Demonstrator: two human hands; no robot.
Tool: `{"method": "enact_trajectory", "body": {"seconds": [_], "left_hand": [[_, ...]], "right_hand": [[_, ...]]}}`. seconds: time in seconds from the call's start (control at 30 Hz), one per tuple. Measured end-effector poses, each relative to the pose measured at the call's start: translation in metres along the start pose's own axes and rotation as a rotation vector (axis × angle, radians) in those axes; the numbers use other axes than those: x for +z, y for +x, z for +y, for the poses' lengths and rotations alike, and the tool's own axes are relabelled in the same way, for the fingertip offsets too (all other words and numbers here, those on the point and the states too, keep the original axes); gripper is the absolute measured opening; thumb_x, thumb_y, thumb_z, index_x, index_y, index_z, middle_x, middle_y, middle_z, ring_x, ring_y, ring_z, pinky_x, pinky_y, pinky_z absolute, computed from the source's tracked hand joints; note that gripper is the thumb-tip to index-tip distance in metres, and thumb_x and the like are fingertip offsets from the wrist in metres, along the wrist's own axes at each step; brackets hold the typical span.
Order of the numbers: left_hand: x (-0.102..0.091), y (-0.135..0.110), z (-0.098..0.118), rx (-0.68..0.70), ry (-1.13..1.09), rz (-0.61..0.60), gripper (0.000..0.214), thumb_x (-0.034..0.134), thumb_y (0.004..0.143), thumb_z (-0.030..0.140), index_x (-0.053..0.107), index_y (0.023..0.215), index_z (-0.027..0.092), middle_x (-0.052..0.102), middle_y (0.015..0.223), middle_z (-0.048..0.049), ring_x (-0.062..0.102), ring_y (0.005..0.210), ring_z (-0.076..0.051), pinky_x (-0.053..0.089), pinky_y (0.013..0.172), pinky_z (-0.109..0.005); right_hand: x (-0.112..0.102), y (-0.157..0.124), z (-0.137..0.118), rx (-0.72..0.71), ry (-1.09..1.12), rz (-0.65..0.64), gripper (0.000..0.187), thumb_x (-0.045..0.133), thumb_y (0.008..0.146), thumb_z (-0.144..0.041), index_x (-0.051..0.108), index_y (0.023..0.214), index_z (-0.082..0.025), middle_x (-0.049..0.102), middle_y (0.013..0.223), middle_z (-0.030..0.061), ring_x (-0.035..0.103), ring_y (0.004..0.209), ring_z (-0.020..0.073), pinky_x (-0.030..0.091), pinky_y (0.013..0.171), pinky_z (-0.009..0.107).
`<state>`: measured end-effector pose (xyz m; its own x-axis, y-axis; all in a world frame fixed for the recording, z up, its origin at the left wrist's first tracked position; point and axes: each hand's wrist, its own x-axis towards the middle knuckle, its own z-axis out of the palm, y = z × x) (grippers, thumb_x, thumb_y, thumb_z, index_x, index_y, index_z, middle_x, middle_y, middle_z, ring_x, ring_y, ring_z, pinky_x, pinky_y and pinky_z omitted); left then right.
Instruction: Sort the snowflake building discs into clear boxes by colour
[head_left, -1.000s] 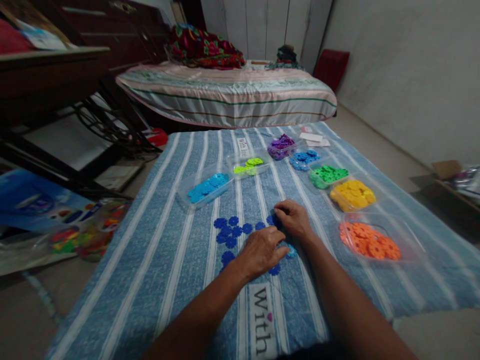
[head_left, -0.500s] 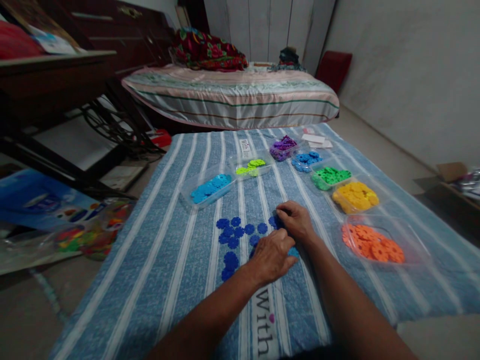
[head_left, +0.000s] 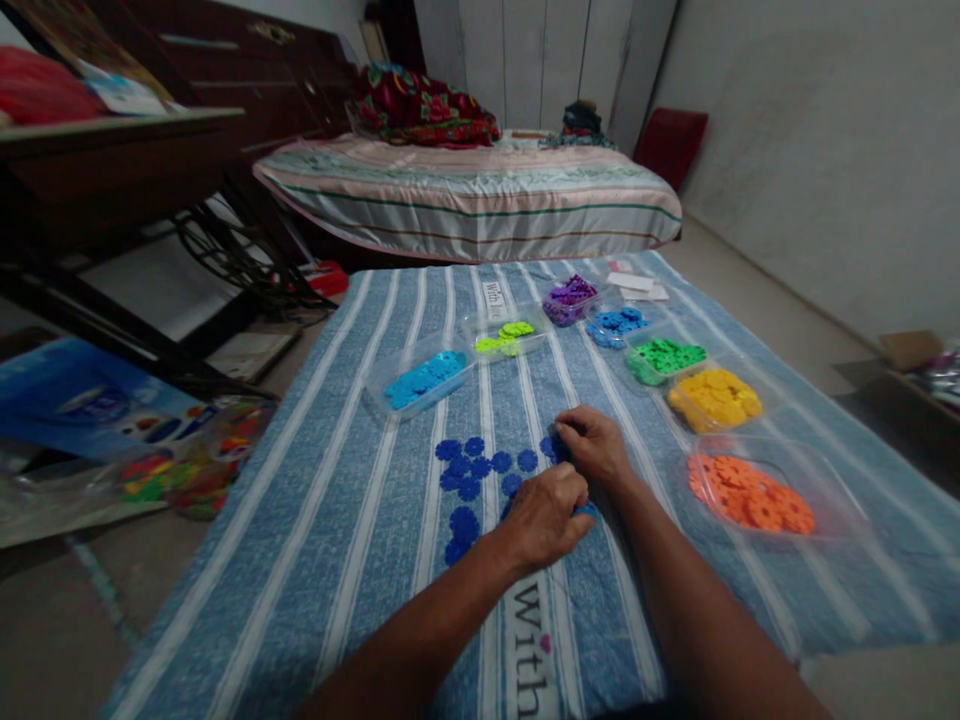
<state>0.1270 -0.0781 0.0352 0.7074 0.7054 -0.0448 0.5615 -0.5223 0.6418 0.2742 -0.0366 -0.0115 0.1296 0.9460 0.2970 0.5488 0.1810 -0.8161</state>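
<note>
1. Dark blue discs [head_left: 469, 470] lie loose in a small cluster at the centre of the frame, on the striped cloth [head_left: 352, 540]. Some touch each other and others lie just apart.
2. The left hand [head_left: 546, 518] lies knuckles up on the lower right edge of the cluster, its fingers curled over a few discs. Whether it grips one cannot be told.
3. The right hand [head_left: 598, 447] sits just above and to the right of it, nearly touching. Its bent fingertips rest on discs at the cluster's right end. The pinch is hidden, so its hold cannot be told.
4. An arc of clear trays rings the upper side:
   - light blue tray [head_left: 424, 378] at upper left
   - lime tray [head_left: 506, 337]
   - purple tray [head_left: 570, 297]
   - blue tray [head_left: 616, 322]
   - green tray [head_left: 664, 358]
   - yellow tray [head_left: 714, 396]
   - orange tray [head_left: 750, 493], right of the hands
5. Bare cloth stretches left of the cluster to the cloth's left edge, and below it toward the bottom of the frame.
6. On the right, only a narrow strip separates the right hand from the orange tray.
7. Beyond the cloth's far edge stands a bed [head_left: 480, 200]. A bag of toys [head_left: 187, 470] lies on the floor by the left edge.
</note>
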Motion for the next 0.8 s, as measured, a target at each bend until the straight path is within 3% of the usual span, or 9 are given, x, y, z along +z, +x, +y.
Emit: {"method": "enact_trajectory", "body": {"seconds": [0.2, 0.37, 0.47, 0.57, 0.7, 0.8], "left_hand": [[-0.004, 0.001, -0.003, -0.072, -0.249, 0.065, 0.019, 0.065, 0.07, 0.017, 0.049, 0.06, 0.017, 0.054, 0.072, 0.0015, 0.05, 0.067, -0.012, 0.039, 0.063, -0.025], [-0.014, 0.002, -0.01, -0.209, -0.453, 0.103, 0.017, 0.065, 0.07, 0.021, 0.052, 0.059, 0.017, 0.051, 0.058, 0.0048, 0.046, 0.055, -0.009, 0.036, 0.053, -0.023], [-0.025, 0.002, -0.015, -0.261, -0.5, 0.192, 0.018, 0.064, 0.07, 0.023, 0.052, 0.059, 0.017, 0.047, 0.052, 0.0066, 0.042, 0.049, -0.008, 0.034, 0.05, -0.021], [-0.046, 0.005, -0.024, -0.282, -0.424, 0.386, 0.018, 0.063, 0.071, 0.027, 0.055, 0.059, 0.017, 0.05, 0.053, 0.0055, 0.045, 0.05, -0.009, 0.036, 0.051, -0.022], [-0.096, 0.015, -0.047, -0.281, -0.219, 0.796, 0.015, 0.062, 0.071, 0.029, 0.061, 0.061, 0.017, 0.055, 0.056, 0.0041, 0.051, 0.054, -0.011, 0.041, 0.056, -0.023], [-0.13, 0.02, -0.067, -0.301, -0.093, 1.011, 0.012, 0.061, 0.069, 0.026, 0.068, 0.074, 0.017, 0.064, 0.067, 0.0016, 0.058, 0.063, -0.014, 0.046, 0.063, -0.025]], "right_hand": [[0.001, -0.001, 0.001, 0.018, 0.012, -0.008, 0.015, 0.056, 0.079, -0.027, 0.07, 0.081, -0.022, 0.068, 0.082, 0.0026, 0.062, 0.08, 0.0195, 0.048, 0.073, 0.032], [0.001, -0.001, 0.0, 0.009, 0.002, -0.013, 0.015, 0.055, 0.079, -0.027, 0.07, 0.079, -0.023, 0.067, 0.08, 0.0022, 0.061, 0.079, 0.0195, 0.047, 0.073, 0.032], [0.0, -0.001, -0.002, 0.002, 0.003, -0.012, 0.016, 0.055, 0.079, -0.027, 0.07, 0.078, -0.023, 0.067, 0.079, 0.0023, 0.061, 0.079, 0.0192, 0.047, 0.074, 0.032], [0.0, -0.001, -0.004, 0.001, -0.01, -0.018, 0.017, 0.054, 0.079, -0.027, 0.07, 0.078, -0.022, 0.067, 0.079, 0.0025, 0.061, 0.078, 0.0193, 0.046, 0.074, 0.032], [-0.001, -0.001, -0.003, -0.003, -0.026, -0.034, 0.018, 0.054, 0.08, -0.028, 0.071, 0.079, -0.022, 0.068, 0.08, 0.0027, 0.061, 0.08, 0.0198, 0.046, 0.074, 0.033], [0.0, -0.001, -0.003, -0.003, -0.018, -0.029, 0.018, 0.054, 0.08, -0.028, 0.071, 0.079, -0.023, 0.068, 0.081, 0.0028, 0.061, 0.081, 0.0202, 0.046, 0.074, 0.033]]}}
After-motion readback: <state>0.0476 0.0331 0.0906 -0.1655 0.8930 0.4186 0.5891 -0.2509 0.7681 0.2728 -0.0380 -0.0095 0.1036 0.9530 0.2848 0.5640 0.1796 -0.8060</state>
